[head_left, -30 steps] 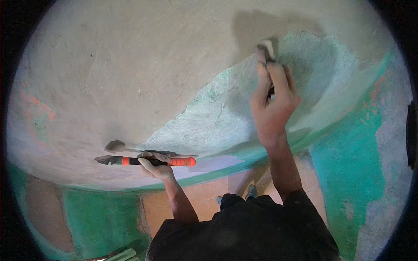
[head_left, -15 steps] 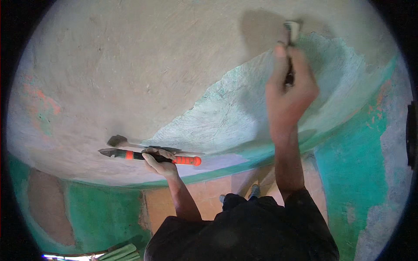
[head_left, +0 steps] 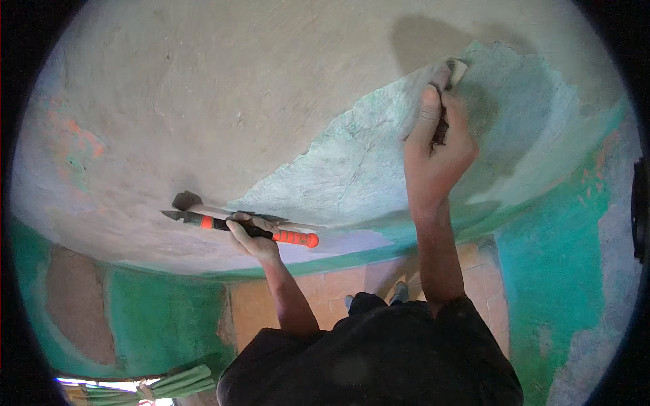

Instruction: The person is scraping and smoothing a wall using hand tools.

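My right hand (head_left: 440, 162) is closed around a scraper (head_left: 441, 78) with a dark handle and a pale end. The scraper is at the wall (head_left: 223, 88), where the bare grey-brown surface meets a whitish-green paint patch (head_left: 359, 162). Lower and to the left, my left hand (head_left: 256, 238) grips a long hand tool (head_left: 294, 237) at its middle. That tool has a dark, pointed head at the left, an orange band, a black grip and a ridged orange end. It is held nearly level, close to the wall.
Green painted walls (head_left: 162, 318) flank me left and right, with a brown bare patch (head_left: 80, 304) at the left. A tiled floor (head_left: 318, 298) and my feet (head_left: 399, 292) show below. At the lower left hangs a tied green curtain (head_left: 179, 383) by a bright opening.
My right hand and the scraper have come down and slightly left along the wall. The left hand keeps its hold on the long tool, and the view has shifted a little.
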Demonstrator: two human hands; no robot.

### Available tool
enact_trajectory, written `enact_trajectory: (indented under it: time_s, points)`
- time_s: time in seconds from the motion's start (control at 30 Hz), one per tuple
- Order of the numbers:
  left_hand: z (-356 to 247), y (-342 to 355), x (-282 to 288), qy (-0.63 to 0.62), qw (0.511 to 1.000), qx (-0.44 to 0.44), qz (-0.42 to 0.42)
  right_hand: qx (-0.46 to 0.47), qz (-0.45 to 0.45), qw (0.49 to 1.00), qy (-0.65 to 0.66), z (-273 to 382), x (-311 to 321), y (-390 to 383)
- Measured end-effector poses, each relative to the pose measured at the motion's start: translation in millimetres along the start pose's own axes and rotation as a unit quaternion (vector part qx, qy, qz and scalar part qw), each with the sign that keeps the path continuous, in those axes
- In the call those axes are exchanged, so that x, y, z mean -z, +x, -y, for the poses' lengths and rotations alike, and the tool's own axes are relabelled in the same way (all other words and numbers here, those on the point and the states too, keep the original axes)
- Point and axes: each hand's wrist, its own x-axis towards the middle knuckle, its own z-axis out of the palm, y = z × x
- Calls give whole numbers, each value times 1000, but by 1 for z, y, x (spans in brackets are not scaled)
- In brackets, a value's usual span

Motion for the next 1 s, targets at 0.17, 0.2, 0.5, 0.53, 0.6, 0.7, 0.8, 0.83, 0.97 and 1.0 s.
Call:
enact_trajectory:
  time_s: [0.17,0.2,0.5,0.53,0.6,0.7,0.8,0.83,0.97,1.0]
  points:
    - [-3,0,1,5,1000,-5,-14,-96,84,991,33,-8,3,-80]
    - [-3,-1,-1,5,1000,-3,-14,-64,64,995,29,-21,2,-104]
    - [-4,0,18,25,999,37,31,-166,-50,981,-89,-62,31,-88]
    - [-8,-1,16,26,999,40,27,-172,32,981,-88,-49,28,-96]
    - [-15,-3,12,70,996,36,41,-129,136,982,-39,-31,18,-120]
    - [-10,-6,22,78,994,43,61,-74,165,983,-19,-31,14,-163]
    - [-8,-8,36,85,990,64,89,-77,173,981,-40,-49,18,-182]
    - [-5,-5,44,90,989,62,97,-94,147,982,-67,-46,16,-178]
    - [-12,-1,54,103,977,86,164,-89,83,988,-91,-38,12,-134]
    - [-11,0,58,103,974,91,181,-90,85,988,-94,-33,11,-124]
